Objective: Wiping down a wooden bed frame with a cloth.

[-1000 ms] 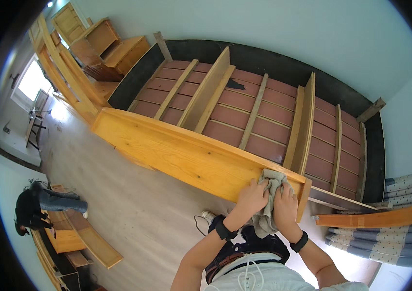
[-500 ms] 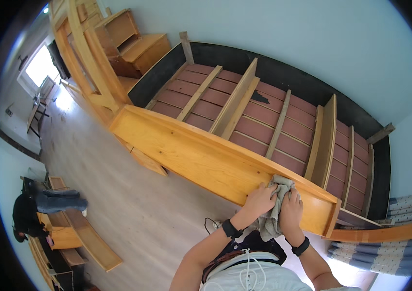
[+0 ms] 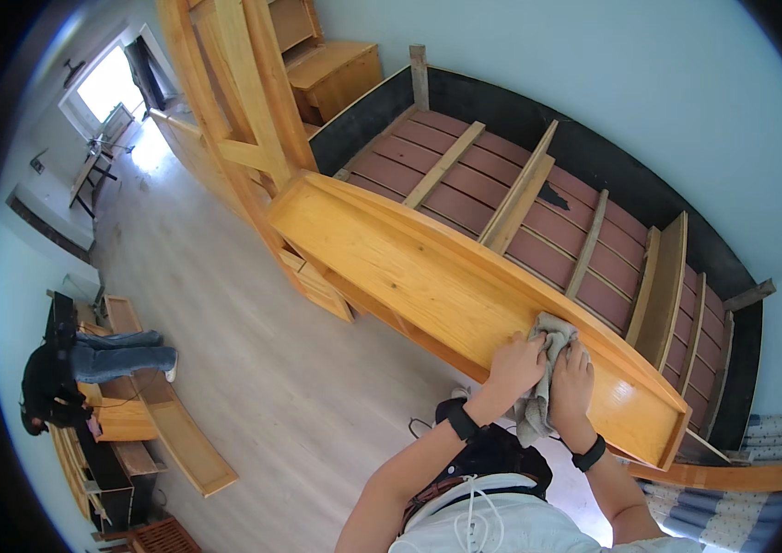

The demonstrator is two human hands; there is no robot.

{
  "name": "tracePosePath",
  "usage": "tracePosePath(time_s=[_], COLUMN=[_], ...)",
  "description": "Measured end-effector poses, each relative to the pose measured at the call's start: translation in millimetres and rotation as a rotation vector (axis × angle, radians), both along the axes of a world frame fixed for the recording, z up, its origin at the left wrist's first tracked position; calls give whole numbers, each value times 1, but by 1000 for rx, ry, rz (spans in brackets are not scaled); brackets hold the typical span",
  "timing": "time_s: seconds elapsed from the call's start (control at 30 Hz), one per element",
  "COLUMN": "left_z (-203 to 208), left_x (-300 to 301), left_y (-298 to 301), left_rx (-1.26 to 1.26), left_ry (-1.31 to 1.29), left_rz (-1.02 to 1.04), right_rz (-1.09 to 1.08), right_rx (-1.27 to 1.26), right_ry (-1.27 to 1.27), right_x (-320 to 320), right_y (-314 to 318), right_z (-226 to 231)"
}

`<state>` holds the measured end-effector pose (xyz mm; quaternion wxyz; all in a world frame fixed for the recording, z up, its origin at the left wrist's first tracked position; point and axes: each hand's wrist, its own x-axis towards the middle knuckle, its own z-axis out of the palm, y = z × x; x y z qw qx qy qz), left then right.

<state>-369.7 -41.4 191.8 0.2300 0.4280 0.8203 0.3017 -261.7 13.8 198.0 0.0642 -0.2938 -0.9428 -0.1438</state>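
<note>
A crumpled grey cloth (image 3: 549,355) lies bunched between my two hands on the long, tray-like wooden panel (image 3: 419,267) with raised edges. My left hand (image 3: 514,370) grips the cloth's left side, fingers curled. On its other side my right hand (image 3: 572,378) presses and holds it, the fingers bent over the folds. The cloth's lower end hangs over the panel's near edge. Each of my wrists wears a black band. Just beyond the panel is a bed frame (image 3: 446,175) with wooden slats across it.
At the left another person (image 3: 50,382) bends over wooden furniture parts, with a long board (image 3: 190,442) beside them. An upright wooden frame (image 3: 253,92) adjoins the panel's far-left end. A blue and white patterned curtain (image 3: 718,511) hangs at the lower right.
The whole view has shifted, so the bed frame and panel now appear farther right and lower. Both hands still hold the cloth against the panel, near its right end.
</note>
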Motion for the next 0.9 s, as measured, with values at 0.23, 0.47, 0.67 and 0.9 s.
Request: tracePosePath(time_s=[0.23,0.47,0.67,0.9], left_z=[-9,-7,-7,-8], left_x=[-48,-98,-147,-203], left_y=[-24,-38,-51,-69], left_rx=[40,44,6,53], left_ry=[43,145,108,38], left_rz=[75,-11,-96,-138], right_rz=[109,46,-29,-56], right_rx=[6,-55,-116,-176], right_ry=[38,29,1,29], right_x=[-56,-106,-149,-199], right_y=[-19,-36,-53,-69], right_z=[9,7,5,6])
